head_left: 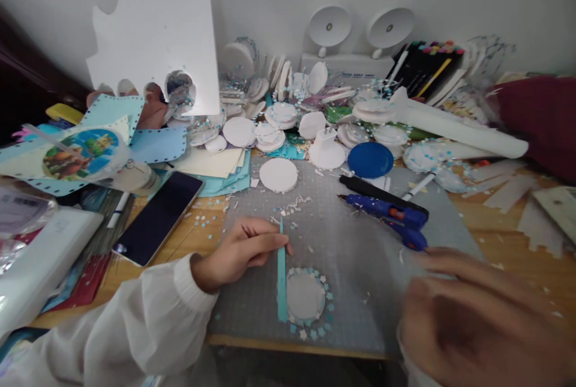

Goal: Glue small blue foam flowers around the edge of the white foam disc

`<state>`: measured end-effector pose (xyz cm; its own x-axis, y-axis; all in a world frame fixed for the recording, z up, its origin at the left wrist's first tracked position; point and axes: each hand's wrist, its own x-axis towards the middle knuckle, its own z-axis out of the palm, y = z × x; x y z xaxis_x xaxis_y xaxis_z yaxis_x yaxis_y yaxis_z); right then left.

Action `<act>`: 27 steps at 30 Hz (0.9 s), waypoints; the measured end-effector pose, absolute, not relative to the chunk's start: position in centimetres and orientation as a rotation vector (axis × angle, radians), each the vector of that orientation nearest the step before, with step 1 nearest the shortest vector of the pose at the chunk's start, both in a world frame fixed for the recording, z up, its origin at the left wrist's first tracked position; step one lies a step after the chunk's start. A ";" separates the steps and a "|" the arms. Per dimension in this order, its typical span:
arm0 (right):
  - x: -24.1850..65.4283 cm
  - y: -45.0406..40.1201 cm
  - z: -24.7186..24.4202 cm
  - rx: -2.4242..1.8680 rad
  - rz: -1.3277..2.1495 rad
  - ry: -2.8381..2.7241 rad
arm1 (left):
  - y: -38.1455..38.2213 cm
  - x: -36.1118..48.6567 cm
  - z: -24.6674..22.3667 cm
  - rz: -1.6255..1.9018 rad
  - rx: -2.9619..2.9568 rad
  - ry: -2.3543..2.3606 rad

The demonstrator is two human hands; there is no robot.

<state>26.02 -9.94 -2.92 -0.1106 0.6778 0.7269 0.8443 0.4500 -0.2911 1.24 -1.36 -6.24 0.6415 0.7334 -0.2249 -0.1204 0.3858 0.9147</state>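
My left hand (252, 249) pinches a narrow teal paper strip (282, 279) between thumb and fingers, holding it lengthwise over the grey cutting mat. Right beside the strip lies a white disc (306, 294) ringed with small blue and white stars. My right hand (477, 315) is at the lower right, smeared by motion, so its grip cannot be made out. Its fingertips are close to the handle end of a blue glue gun (391, 213); whether they touch is unclear. Behind the gun lies a black tool (360, 186), partly covered.
Stacked white discs (270, 129) with star trims crowd the back. A blue round lid (370, 160) and a white disc (278, 174) lie on the cutting mat (351, 291). A phone (158, 218) and a lidded cup (135, 176) stand left. White strips (513, 186) lie right.
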 end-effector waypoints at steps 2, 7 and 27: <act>27.6 -9.7 -3.8 -1.374 -0.375 -1.536 | -1.3 1.2 -6.3 0.610 1.052 0.700; 28.8 -8.9 -7.0 -1.865 -0.251 -1.578 | -1.2 1.1 -6.3 0.532 1.145 0.710; 26.0 -4.7 -4.2 -1.860 0.258 -1.478 | -0.9 1.2 -5.6 0.422 1.281 0.729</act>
